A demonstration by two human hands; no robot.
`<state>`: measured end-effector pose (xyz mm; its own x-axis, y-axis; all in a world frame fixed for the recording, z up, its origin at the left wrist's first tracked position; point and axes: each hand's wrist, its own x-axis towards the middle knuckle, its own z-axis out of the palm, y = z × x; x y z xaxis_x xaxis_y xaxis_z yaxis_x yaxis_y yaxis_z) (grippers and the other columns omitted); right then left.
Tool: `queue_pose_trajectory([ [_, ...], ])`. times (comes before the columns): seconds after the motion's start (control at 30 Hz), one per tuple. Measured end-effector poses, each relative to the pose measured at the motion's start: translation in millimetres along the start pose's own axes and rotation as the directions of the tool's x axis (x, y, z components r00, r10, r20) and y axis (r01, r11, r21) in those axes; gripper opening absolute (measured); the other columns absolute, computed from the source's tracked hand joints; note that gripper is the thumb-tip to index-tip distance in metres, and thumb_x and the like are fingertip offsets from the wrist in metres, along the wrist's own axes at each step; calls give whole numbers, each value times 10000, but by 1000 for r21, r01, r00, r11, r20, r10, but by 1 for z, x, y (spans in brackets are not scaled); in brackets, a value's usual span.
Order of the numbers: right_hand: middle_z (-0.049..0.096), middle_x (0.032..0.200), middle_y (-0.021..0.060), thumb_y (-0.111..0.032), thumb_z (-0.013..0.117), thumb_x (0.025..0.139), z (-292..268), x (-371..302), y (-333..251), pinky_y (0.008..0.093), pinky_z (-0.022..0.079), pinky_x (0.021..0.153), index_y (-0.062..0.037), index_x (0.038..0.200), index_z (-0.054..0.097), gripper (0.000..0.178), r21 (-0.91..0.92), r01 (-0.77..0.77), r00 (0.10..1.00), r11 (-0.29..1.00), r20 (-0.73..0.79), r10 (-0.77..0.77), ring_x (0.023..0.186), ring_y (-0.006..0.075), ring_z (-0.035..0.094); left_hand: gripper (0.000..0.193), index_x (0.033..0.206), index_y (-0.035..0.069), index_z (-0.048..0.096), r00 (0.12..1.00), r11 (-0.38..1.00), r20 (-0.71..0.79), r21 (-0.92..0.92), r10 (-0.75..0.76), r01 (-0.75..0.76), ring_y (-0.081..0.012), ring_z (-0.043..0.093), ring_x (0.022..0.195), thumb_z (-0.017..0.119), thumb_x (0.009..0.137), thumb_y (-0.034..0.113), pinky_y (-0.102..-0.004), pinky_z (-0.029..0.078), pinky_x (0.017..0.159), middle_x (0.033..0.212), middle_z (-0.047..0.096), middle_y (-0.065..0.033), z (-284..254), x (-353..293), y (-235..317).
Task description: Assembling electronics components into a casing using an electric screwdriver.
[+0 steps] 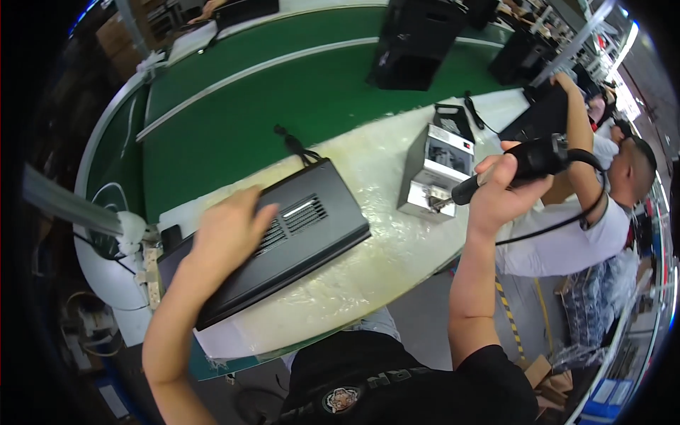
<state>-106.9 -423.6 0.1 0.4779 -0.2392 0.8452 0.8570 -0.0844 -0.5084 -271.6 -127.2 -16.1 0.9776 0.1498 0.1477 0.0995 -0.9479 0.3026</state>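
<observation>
A black metal case point(312, 237) with vent slots in its top lies slantwise on the work table in front of me. My left hand point(232, 230) rests on its top, fingers stretched out and thumb apart, holding nothing. In my right hand point(499, 198) is a black electric screwdriver point(535, 159), tilted so that its tip points left. That tip is at the front of a silver screw feeder point(421, 173), just left of the hand. Whether it touches a screw is too small to see. A tied black cable point(297, 146) sticks out from the case's far edge.
Beyond the white-covered table point(375, 265) runs a green conveyor belt point(319, 88) carrying a black tower-shaped case point(418, 46). To my right, a co-worker in a white shirt point(567, 237) reaches toward another black case point(538, 110). A metal pole point(67, 202) stands at the left.
</observation>
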Motion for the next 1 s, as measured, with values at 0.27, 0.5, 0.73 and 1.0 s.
queue_pose_trajectory([
  [0.27,580,1018,154,-18,506,873,-31,-45,58,259,485,559,25,1236,288,425,-95,-83,996,992,-17,82,630,131,560,363,1109,10,596,994,996,-79,-37,-81,78,-365,619,909,599,867,280,-406,496,777,991,646,-184,-11,-50,-32],
  [0.5,592,989,124,-176,487,943,19,-15,-40,263,461,446,27,1134,434,283,74,-302,948,950,132,291,533,135,531,370,1025,17,633,985,996,-150,-26,-85,82,-346,628,843,623,847,342,-411,501,743,888,648,-173,-2,-51,-44],
  [0.73,546,569,103,-432,444,957,161,-12,-137,235,430,483,85,1102,513,541,570,-232,951,788,303,61,519,152,528,402,980,23,643,983,999,-183,-47,-30,22,-331,629,755,608,854,403,-406,511,682,799,638,-152,-7,-56,-51],
  [1.0,588,1006,184,-189,506,941,228,-52,-144,237,440,435,-1,1152,313,342,664,-228,905,712,415,-96,510,151,562,401,1028,33,642,993,997,-89,-43,-74,70,-341,634,790,618,849,391,-407,512,722,854,651,-165,-8,-58,-49],
])
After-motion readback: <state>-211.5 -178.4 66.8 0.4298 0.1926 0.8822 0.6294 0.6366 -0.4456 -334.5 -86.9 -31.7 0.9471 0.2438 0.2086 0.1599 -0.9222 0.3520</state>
